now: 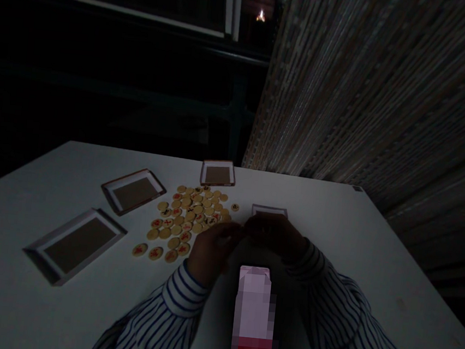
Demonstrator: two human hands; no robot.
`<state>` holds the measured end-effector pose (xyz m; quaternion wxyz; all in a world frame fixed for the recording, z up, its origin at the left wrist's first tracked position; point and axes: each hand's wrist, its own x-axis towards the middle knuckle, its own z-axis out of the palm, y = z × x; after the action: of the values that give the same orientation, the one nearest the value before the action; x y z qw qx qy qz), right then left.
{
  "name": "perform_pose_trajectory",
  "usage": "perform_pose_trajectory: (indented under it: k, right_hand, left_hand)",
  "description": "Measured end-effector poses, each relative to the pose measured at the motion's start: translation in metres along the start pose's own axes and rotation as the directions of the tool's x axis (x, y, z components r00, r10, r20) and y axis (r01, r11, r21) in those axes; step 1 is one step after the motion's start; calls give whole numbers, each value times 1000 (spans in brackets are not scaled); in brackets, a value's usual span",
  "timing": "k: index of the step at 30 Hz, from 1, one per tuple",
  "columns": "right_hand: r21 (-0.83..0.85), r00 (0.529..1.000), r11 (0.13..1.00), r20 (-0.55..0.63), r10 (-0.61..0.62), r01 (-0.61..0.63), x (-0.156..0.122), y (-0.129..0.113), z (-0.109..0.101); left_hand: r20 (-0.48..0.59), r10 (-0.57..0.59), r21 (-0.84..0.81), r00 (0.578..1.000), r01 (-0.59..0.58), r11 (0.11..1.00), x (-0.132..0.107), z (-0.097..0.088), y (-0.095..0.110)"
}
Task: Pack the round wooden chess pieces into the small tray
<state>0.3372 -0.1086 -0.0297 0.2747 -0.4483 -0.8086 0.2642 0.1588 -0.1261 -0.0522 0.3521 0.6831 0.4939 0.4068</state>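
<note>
Both my hands meet over the white table [18, 263], just right of a spread of round wooden game discs [189, 220] marked in red and black. My left hand [212, 249] is curled, with its fingertips at the edge of the pile. My right hand [276, 236] is also curled, fingers pressed toward the left hand, and it covers part of a small tray [269, 211]. The light is dim, and whatever lies between the fingers is hidden. Striped shirt sleeves cover both forearms.
Three shallow rectangular trays with brown insides lie on the table: a large one at the left [75, 244], a middle one [132, 191], a small one at the back [218, 173]. A brick wall [388, 91] rises at the right. A blurred pink patch [252, 319] sits low in the middle.
</note>
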Motion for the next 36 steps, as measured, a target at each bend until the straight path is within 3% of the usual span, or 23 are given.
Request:
perform_pose_trajectory:
  k: [3,6,12,17,25,36]
  right_hand:
    - [29,1000,1000,-1,-5,5,-4,1,-3]
    - [5,1000,1000,14,7,-8,-6,-2,-7]
    - [-97,1000,995,-4,22,-22,-13,-6,-14]
    - [-97,1000,995,16,-9,10,-18,-1,-19]
    - [-188,996,979,-20,-82,77,-25,10,-26]
    - [-279,987,949,-20,-160,148,-20,22,-30]
  left_hand:
    - [37,-117,-129,992,121,984,1,3,3]
    - [123,-241,-321,963,268,908,1,9,3]
    - [204,-348,-501,915,403,766,2,24,0]
    - [235,-367,-537,900,435,723,5,29,5]
    - [237,-301,-497,924,381,779,11,36,12]
    - [224,-331,-433,917,398,809,18,40,20]
